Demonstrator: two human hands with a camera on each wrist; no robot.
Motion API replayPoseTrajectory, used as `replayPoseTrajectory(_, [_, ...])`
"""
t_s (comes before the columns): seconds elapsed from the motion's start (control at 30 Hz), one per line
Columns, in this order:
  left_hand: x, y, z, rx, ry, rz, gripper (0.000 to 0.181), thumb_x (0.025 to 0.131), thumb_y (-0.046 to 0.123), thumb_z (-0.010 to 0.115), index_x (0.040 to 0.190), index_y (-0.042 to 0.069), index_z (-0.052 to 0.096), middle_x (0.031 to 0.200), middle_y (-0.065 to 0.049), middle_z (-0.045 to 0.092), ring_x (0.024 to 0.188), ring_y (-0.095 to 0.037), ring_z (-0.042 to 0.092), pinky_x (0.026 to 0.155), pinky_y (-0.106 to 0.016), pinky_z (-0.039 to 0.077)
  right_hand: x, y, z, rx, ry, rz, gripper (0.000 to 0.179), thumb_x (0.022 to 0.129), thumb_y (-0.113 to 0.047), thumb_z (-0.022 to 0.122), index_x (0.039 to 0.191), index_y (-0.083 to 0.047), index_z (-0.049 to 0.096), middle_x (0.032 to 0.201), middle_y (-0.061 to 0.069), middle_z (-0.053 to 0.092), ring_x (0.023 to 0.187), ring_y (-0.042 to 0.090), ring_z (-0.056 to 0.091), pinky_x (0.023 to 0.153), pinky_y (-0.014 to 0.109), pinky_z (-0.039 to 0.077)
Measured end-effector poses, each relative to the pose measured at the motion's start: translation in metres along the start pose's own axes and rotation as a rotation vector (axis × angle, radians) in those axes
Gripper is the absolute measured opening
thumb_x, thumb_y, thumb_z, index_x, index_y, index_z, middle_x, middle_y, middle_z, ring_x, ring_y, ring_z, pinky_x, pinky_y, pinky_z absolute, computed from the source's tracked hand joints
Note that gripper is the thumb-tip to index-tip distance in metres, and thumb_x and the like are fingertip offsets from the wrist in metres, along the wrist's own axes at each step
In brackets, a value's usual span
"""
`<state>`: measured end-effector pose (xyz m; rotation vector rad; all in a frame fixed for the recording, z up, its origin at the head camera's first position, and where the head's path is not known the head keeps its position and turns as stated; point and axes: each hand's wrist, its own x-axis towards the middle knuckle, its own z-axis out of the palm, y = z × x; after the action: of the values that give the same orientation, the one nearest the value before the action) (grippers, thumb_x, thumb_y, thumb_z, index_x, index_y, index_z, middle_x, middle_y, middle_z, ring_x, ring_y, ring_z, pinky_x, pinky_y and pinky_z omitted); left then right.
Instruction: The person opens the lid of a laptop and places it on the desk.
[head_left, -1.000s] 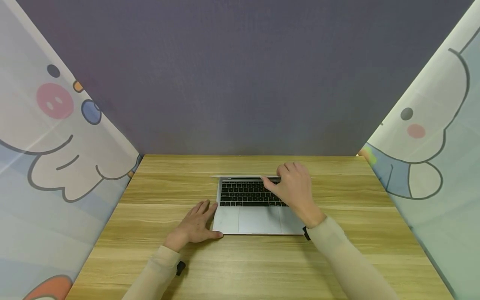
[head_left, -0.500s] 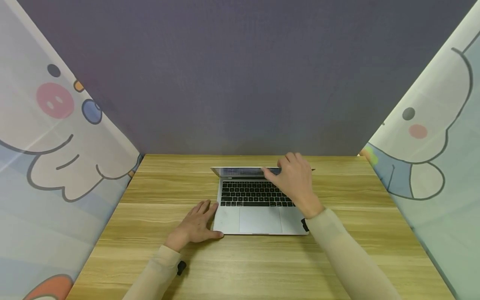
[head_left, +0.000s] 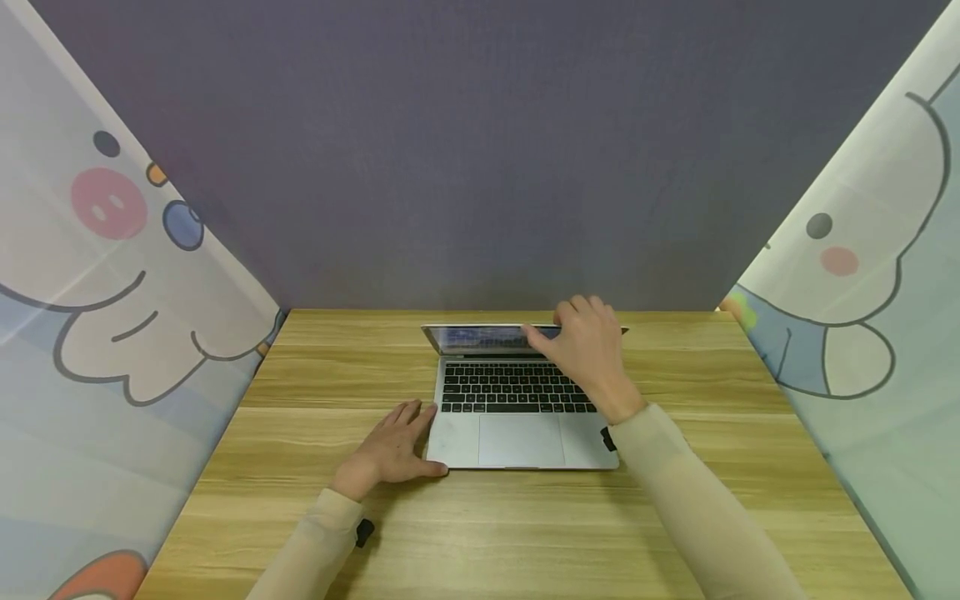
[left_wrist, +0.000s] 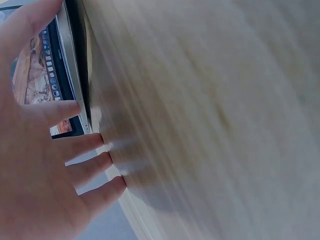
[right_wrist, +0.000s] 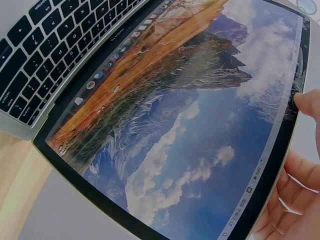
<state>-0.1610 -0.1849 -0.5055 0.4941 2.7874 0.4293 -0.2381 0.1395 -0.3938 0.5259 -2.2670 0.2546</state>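
A silver laptop (head_left: 521,442) lies on the wooden table, its lid tilted up and partly raised. My right hand (head_left: 588,354) pinches the top edge of the lid, thumb on the screen side and fingers behind it. In the right wrist view the lit screen (right_wrist: 165,110) displays a mountain desktop picture, with the thumb (right_wrist: 307,102) at its dark border. My left hand (head_left: 390,446) rests at the laptop's left side, its thumb by the front corner. Its fingers (left_wrist: 82,145) are spread and straight in the left wrist view, fingertips on the table and at the laptop's edge.
The wood-grain table (head_left: 487,533) runs back to a dark grey panel (head_left: 480,167). Cartoon-printed curtains flank it, one on the left (head_left: 45,450) and one on the right (head_left: 862,450).
The lid has swung up and back from nearly flat over the far edge, baring a strip of lit screen. My right hand moved up with it; my left hand stayed put.
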Motion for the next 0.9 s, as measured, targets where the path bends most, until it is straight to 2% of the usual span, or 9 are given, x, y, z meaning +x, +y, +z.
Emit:
replayPoseTrajectory(0.13, [0.001,0.000,-0.001,0.000,0.000,-0.005,0.109,0.079,0.071,0.072,0.160,0.011,0.032,0.162,-0.026,0.027,0.149,-0.046,0.024,0.117,-0.063,0.027,0.001,0.000,0.000,-0.011,-0.022,0.003,0.050,0.082,-0.051,0.080,0.068,-0.004,0.069,0.064,0.011,0.061,0.052,0.025,0.043,0.047,0.036,0.032])
replayPoseTrajectory(0.37, [0.002,0.001,0.000,0.015,0.008,-0.015,0.102,0.083,0.070,0.069,0.160,0.012,0.034,0.162,-0.026,0.028,0.148,-0.046,0.026,0.116,-0.063,0.028,0.004,0.000,-0.001,0.021,-0.035,0.029,0.051,0.081,-0.051,0.080,0.062,-0.009,0.059,0.060,0.007,0.057,0.052,0.023,0.037,0.049,0.035,0.029])
replayPoseTrajectory(0.73, [0.003,0.003,0.000,0.013,0.012,-0.019,0.103,0.082,0.068,0.071,0.159,0.010,0.035,0.161,-0.027,0.028,0.148,-0.046,0.026,0.116,-0.063,0.028,0.013,0.002,0.000,0.050,-0.078,0.073,0.051,0.083,-0.052,0.079,0.062,-0.010,0.058,0.062,0.006,0.056,0.053,0.023,0.038,0.050,0.036,0.031])
replayPoseTrajectory(0.9, [0.003,0.002,0.000,0.001,0.013,-0.011,0.104,0.082,0.068,0.071,0.159,0.009,0.035,0.161,-0.028,0.028,0.148,-0.047,0.026,0.116,-0.063,0.027,0.018,0.004,0.001,0.043,-0.089,0.081,0.051,0.084,-0.053,0.078,0.064,-0.009,0.062,0.062,0.007,0.058,0.053,0.024,0.042,0.049,0.038,0.036])
